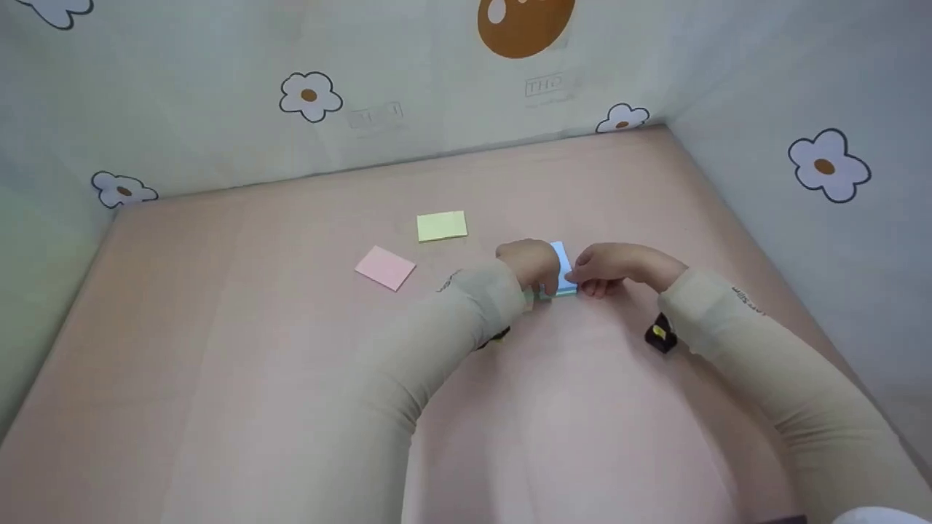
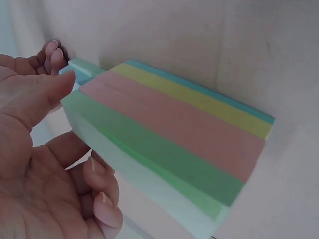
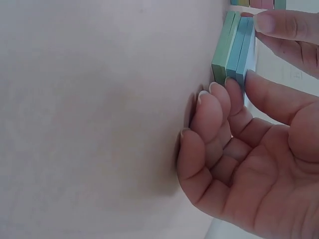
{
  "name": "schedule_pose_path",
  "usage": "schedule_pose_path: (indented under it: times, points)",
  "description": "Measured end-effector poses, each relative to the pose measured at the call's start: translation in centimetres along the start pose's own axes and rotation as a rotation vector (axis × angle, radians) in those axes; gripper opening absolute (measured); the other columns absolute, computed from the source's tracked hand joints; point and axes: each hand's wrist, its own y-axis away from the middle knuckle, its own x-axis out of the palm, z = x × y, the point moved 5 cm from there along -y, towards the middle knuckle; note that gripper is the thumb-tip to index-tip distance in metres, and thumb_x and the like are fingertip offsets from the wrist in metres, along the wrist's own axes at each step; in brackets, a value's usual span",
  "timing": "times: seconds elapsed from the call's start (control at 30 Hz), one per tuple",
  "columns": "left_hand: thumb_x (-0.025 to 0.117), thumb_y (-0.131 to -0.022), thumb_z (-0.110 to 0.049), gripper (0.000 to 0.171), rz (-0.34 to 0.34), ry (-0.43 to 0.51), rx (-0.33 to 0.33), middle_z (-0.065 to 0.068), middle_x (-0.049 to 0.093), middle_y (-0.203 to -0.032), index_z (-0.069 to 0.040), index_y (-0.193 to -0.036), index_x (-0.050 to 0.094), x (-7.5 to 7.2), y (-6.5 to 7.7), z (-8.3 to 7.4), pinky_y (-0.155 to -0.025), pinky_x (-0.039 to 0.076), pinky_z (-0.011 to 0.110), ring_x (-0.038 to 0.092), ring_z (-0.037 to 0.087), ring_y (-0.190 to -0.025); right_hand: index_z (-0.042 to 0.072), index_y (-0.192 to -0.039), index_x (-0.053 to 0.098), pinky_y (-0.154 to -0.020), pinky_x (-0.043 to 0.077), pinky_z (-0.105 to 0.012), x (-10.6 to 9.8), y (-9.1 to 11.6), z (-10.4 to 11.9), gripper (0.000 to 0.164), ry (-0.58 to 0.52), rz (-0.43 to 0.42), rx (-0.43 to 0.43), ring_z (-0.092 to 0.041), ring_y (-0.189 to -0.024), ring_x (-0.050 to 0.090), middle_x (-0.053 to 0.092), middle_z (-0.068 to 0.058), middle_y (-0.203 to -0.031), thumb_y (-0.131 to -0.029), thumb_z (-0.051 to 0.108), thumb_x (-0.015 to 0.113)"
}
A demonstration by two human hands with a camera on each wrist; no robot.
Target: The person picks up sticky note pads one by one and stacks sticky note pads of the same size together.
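Both hands hold the ends of a small stack of blue sticky notes (image 1: 562, 268), which lies on green pads (image 3: 225, 47). My left hand (image 1: 529, 262) pinches its far end between thumb and finger, as the right wrist view shows. At the near end, my right hand (image 1: 614, 265) grips a corner with thumb and forefinger, its other fingers curled near the tabletop. Beside the left hand stands a striped stack of sticky notes (image 2: 169, 124) in blue, yellow, pink and green; in the head view the left hand and sleeve mostly hide it.
A yellow sticky note pad (image 1: 442, 226) and a pink pad (image 1: 386, 268) lie left of the hands on the pale pink tabletop (image 1: 218, 327). Flower-printed curtains (image 1: 437, 87) border the back and sides. A black item with a yellow mark (image 1: 660, 333) sits by the right sleeve.
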Motion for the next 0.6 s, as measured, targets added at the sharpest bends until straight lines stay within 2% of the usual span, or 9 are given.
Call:
schedule_pose_path:
  times: [0.17, 0.4, 0.6]
  points:
    - [0.066, -0.081, -0.021, 0.007, -0.036, -0.007, 0.074, -0.005, 0.052, -0.081, -0.017, -0.086, 0.070, 0.24, 0.02, 0.17, -0.093, 0.021, 0.040, 0.044, 0.016, -0.080, 0.007, -0.084, 0.055, -0.060, 0.041, -0.024, 0.14, -0.09, -0.30, 0.025, -0.008, -0.003, -0.017, -0.010, -0.058, 0.049, 0.051, 0.002, -0.066, -0.094, 0.029, 0.049]
    - [0.069, -0.080, -0.020, 0.011, -0.042, 0.034, 0.102, -0.004, 0.062, -0.095, -0.017, -0.090, 0.073, 0.29, -0.12, 0.34, -0.094, 0.017, 0.043, 0.048, 0.016, -0.086, 0.006, -0.091, 0.056, -0.062, 0.042, -0.024, 0.10, -0.32, -0.61, 0.025, -0.033, 0.008, -0.029, -0.010, -0.060, 0.050, 0.052, 0.002, -0.069, -0.094, 0.030, 0.050]
    - [0.069, -0.080, -0.018, 0.010, -0.051, 0.053, 0.117, -0.002, 0.064, -0.096, -0.016, -0.089, 0.073, 0.57, -0.21, 0.46, -0.094, 0.019, 0.044, 0.048, 0.016, -0.084, 0.005, -0.094, 0.056, -0.062, 0.042, -0.022, 0.15, -0.52, -0.84, 0.025, -0.054, 0.022, -0.040, -0.010, -0.062, 0.050, 0.052, 0.002, -0.071, -0.094, 0.029, 0.049]
